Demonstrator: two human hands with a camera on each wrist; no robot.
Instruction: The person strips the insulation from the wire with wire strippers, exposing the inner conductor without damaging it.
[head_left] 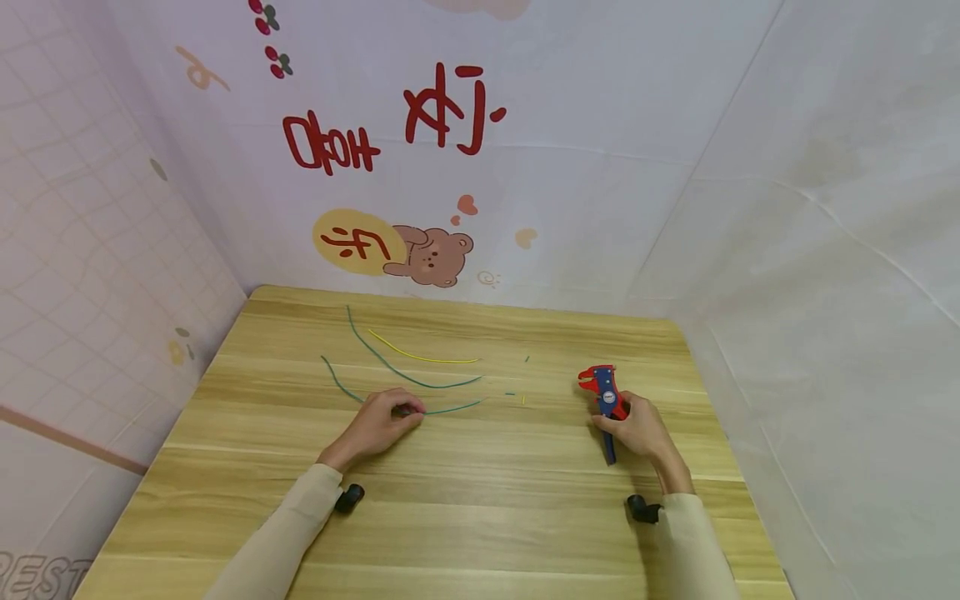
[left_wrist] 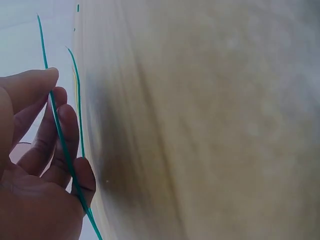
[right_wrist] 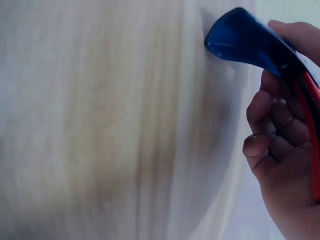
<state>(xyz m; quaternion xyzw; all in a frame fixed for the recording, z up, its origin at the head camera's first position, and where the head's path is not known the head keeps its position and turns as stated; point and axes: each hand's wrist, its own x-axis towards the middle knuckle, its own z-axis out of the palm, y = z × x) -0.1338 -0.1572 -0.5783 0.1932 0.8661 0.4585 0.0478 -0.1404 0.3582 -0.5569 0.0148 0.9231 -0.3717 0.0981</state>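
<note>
My left hand point(head_left: 382, 423) pinches a green wire point(head_left: 453, 409) between thumb and forefinger, left of the table's middle. In the left wrist view that green wire point(left_wrist: 63, 137) runs down past the other fingers and across the palm side. Just beyond it on the table lie a second green wire point(head_left: 431, 386) and a yellow wire point(head_left: 429, 359). At the right, my right hand point(head_left: 643, 427) holds a red and blue wire stripper point(head_left: 607, 398), its red jaws pointing away from me and to the left. Its blue handle point(right_wrist: 245, 42) extends past the fingers in the right wrist view.
Short cut pieces lie between the hands: a green bit point(head_left: 527, 359), another green bit point(head_left: 510, 393) and a yellow bit point(head_left: 523, 400). The wooden table point(head_left: 480, 517) meets a printed wall covering point(head_left: 570, 208) at the back; pale sheeting hangs at both sides.
</note>
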